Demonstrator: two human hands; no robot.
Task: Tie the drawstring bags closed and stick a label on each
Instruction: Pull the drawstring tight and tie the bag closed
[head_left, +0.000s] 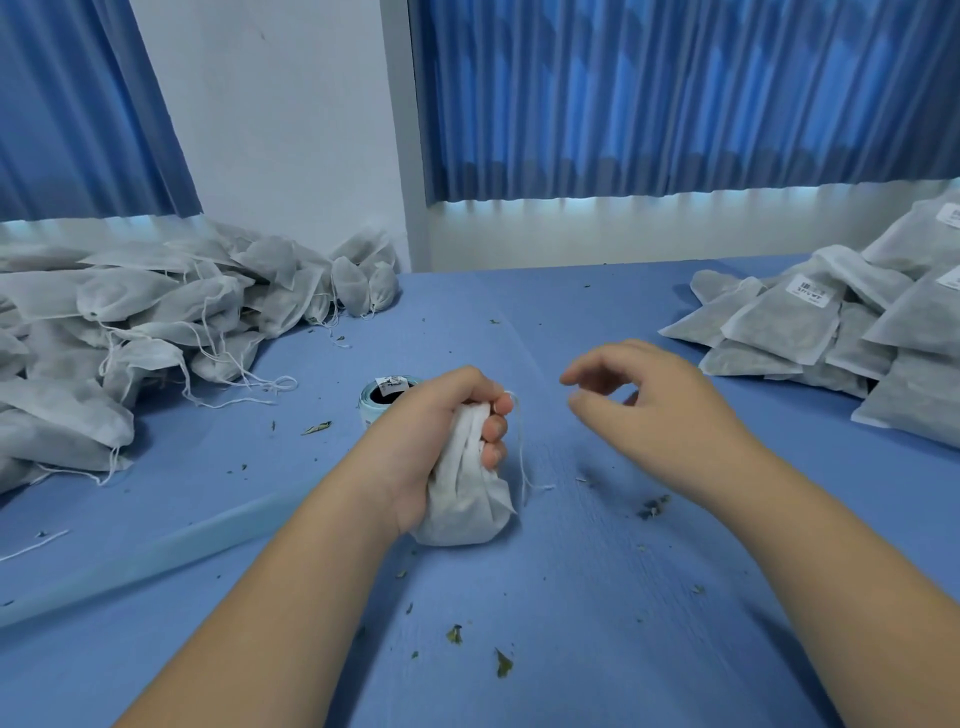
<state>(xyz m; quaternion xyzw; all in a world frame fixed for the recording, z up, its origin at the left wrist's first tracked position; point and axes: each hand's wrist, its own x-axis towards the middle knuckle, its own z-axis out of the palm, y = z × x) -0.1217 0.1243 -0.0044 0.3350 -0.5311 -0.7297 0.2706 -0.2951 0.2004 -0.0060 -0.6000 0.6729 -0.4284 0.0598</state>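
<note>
My left hand (447, 415) grips the gathered neck of a white drawstring bag (465, 512) that stands on the blue table (571, 597). The bag's thin white string (523, 457) hangs loose down its right side from the neck. To the right of the bag, my right hand (644, 405) hovers above the table, fingers loosely curled, holding nothing and apart from the string. A roll of labels (387, 397) lies just behind my left hand, partly hidden by it.
A heap of untied white bags (156, 332) with trailing strings fills the left side. A stack of flat bags with labels (841, 322) lies at the right. Bits of dried leaf (503, 662) are scattered over the table. Blue curtains hang behind.
</note>
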